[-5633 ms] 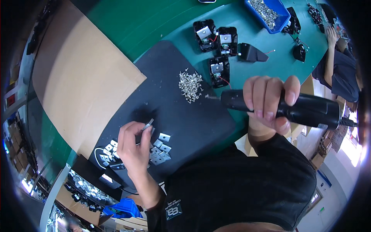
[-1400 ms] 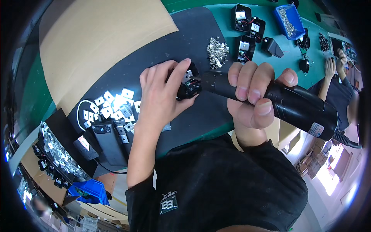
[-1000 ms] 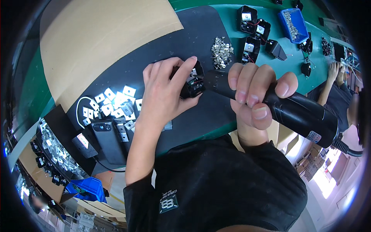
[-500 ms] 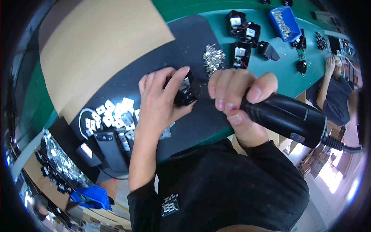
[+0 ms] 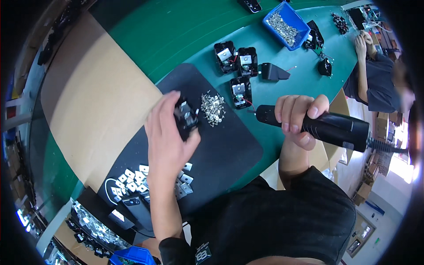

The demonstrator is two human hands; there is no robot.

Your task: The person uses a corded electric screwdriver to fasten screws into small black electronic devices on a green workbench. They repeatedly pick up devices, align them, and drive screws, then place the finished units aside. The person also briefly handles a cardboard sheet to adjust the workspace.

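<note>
Your left grip (image 5: 167, 137) is narrowed on an open black plastic housing (image 5: 187, 115), held between thumb and fingers over the dark grey mat (image 5: 232, 148), just left of the loose heap of silvery metal screws (image 5: 213, 109). Blur hides whether it touches the mat. Your right grip (image 5: 301, 117) is wrapped around a black cylindrical power screwdriver (image 5: 342, 131), its bit pointing left, well apart from the housing.

The housing should handle best by its outer walls, fingertips out of the cavity, kept wide of the screws. Leave the black cord (image 5: 388, 145) slack so it doesn't drag your wrist.

Flat silvery metal plates (image 5: 132, 181) lie by your left forearm. On the green desk (image 5: 185, 33) past the mat are three open black housings (image 5: 248, 62) and a blue plastic bin (image 5: 302, 39) of screws. A brown cardboard sheet (image 5: 101, 97) spreads leftward; at far right sits a dark-clothed co-worker (image 5: 380, 88).
</note>
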